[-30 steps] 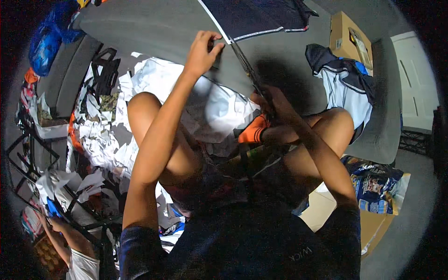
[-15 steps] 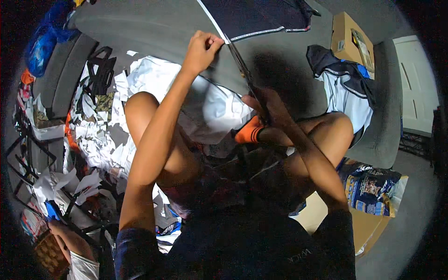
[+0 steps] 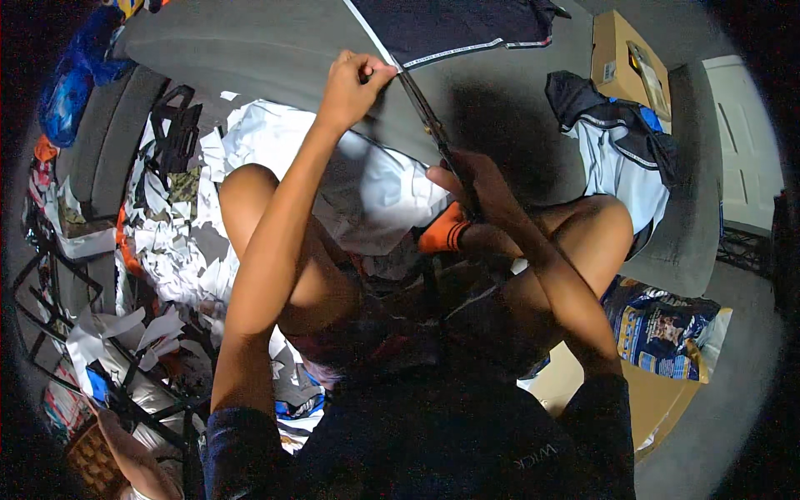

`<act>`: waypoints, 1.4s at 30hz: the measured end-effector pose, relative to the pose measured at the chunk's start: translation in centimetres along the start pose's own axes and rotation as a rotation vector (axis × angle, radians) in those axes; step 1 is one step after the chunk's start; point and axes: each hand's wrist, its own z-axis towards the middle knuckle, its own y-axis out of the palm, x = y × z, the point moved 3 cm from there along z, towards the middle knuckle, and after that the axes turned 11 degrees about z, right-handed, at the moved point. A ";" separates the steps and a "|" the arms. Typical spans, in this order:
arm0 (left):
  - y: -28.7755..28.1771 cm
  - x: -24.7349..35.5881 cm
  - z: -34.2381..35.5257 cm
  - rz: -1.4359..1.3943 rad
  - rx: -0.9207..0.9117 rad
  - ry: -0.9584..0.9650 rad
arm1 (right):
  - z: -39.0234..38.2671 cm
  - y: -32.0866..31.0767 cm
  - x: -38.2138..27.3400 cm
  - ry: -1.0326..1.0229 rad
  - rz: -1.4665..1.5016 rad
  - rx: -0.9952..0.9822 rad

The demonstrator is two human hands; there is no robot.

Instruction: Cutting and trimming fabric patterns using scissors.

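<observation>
My left hand (image 3: 350, 90) is closed in a pinch at the corner of a dark navy garment (image 3: 467, 25) edged with white trim (image 3: 454, 54). In my right hand (image 3: 487, 187) is a pair of long, dark scissors (image 3: 425, 117). Their blades point up and left, and the tips reach the trim right beside my left fingertips. The handles are mostly hidden by my right fingers. Below the scissors, a white cloth (image 3: 392, 187) lies spread on the grey sofa in front of my crossed legs.
White scraps (image 3: 179, 258) pile up at my left. To the right lie a dark and light-blue garment (image 3: 617, 158) and a cardboard box (image 3: 621, 54). A printed bag (image 3: 658, 329) rests on more cardboard at lower right. Another person's arm (image 3: 129, 450) shows at lower left.
My left hand and the garment's corner have shifted slightly left and up in the picture. The scissors stay at the trim. The other person's arm at lower left has moved.
</observation>
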 end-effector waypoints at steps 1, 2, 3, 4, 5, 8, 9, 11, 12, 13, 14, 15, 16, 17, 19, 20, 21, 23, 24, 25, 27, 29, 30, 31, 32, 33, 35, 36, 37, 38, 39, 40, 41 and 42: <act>0.0 0.0 0.0 -0.003 -0.007 -0.005 | 0.1 0.0 0.1 0.020 -0.024 0.004; 0.0 -0.1 0.0 -0.003 -0.022 -0.024 | 0.0 0.0 0.2 0.041 -0.048 0.008; 0.0 0.0 0.0 -0.005 -0.013 -0.010 | 0.0 0.0 0.1 0.041 -0.048 0.008; 0.0 0.0 0.0 -0.004 -0.008 -0.010 | 0.0 0.1 0.1 0.038 -0.037 0.013; 0.1 0.1 -0.1 -0.002 -0.003 -0.011 | -0.1 0.1 0.0 0.035 -0.027 0.016; 0.0 0.1 -0.2 0.004 0.009 -0.011 | -0.4 0.3 -0.5 0.027 -0.006 0.022; 0.1 0.1 -0.2 0.016 0.004 -0.013 | -0.5 0.3 -0.7 0.015 0.015 0.017; 0.1 0.0 -0.2 0.039 -0.006 -0.016 | -0.8 0.3 -1.1 -0.009 0.058 0.009; 0.2 0.0 -0.1 0.054 -0.019 -0.027 | -0.9 0.3 -1.3 -0.033 0.079 0.001; 0.1 0.0 -0.1 0.051 -0.012 -0.018 | -1.0 0.4 -1.4 -0.020 0.080 0.005; 0.2 -0.1 -0.1 0.039 -0.012 -0.026 | -1.1 0.5 -1.5 -0.015 0.085 0.008; 0.2 -0.1 -0.1 0.028 -0.011 -0.034 | -1.1 0.5 -1.6 -0.010 0.090 0.012; 0.2 -0.1 0.0 0.016 -0.012 -0.042 | -1.2 0.6 -1.7 -0.005 0.094 0.015; 0.2 -0.2 0.0 0.009 -0.025 -0.065 | -1.3 0.6 -1.8 0.023 0.083 0.034; 0.2 0.0 -0.1 0.012 -0.014 -0.048 | -1.6 0.5 -2.1 0.006 0.086 0.024; 0.2 0.0 -0.1 0.020 -0.015 -0.047 | -1.7 0.5 -2.2 0.012 0.072 0.028; 0.2 0.1 -0.1 0.027 -0.017 -0.045 | -1.8 0.4 -2.2 0.019 0.057 0.033; 0.2 0.1 -0.2 0.034 -0.021 -0.044 | -1.8 0.2 -2.2 0.027 0.044 0.039; 0.3 0.1 -0.2 0.040 -0.024 -0.046 | -1.7 0.2 -2.2 0.017 0.045 0.026; 0.3 0.1 -0.2 0.047 -0.026 -0.048 | -1.6 0.2 -2.2 0.006 0.045 0.013; 0.4 0.1 -0.2 0.065 -0.042 -0.065 | -1.3 0.3 -1.9 -0.014 0.044 -0.012; 0.4 0.1 -0.2 0.066 -0.026 -0.050 | -1.3 0.2 -1.6 -0.024 0.049 0.004; 0.4 0.1 -0.2 0.072 -0.022 -0.048 | -1.3 0.2 -1.4 -0.033 0.054 0.020; 0.4 0.1 -0.2 0.078 -0.018 -0.045 | -1.4 0.2 -1.2 -0.042 0.059 0.036; 0.5 0.1 -0.3 0.089 -0.026 -0.052 | -1.3 0.2 -1.0 -0.046 0.062 0.043; 0.5 0.1 -0.3 0.084 -0.015 -0.043 | -1.3 0.2 -0.9 -0.050 0.065 0.051; 0.5 0.1 -0.3 0.076 -0.018 -0.045 | -1.0 0.2 -0.6 -0.048 0.048 0.040; 0.5 0.1 -0.3 0.072 -0.018 -0.047 | -0.9 0.3 -0.5 -0.048 0.038 0.034; 0.5 0.1 -0.3 0.068 -0.018 -0.048 | -0.9 0.2 -0.5 -0.047 0.029 0.027; 0.4 0.1 -0.3 0.069 -0.016 -0.049 | -0.8 0.2 -0.4 -0.047 0.027 0.025; 0.4 0.1 -0.3 0.071 -0.020 -0.047 | -0.9 0.2 -0.3 -0.054 0.012 0.037; 0.4 0.1 -0.3 0.074 -0.024 -0.045 | -0.9 0.1 -0.3 -0.061 -0.003 0.049; 0.5 0.0 -0.3 0.077 -0.029 -0.043 | -1.0 0.1 -0.3 -0.068 -0.019 0.061; 0.5 0.0 -0.3 0.080 -0.033 -0.040 | -1.0 0.1 -0.3 -0.065 -0.038 0.074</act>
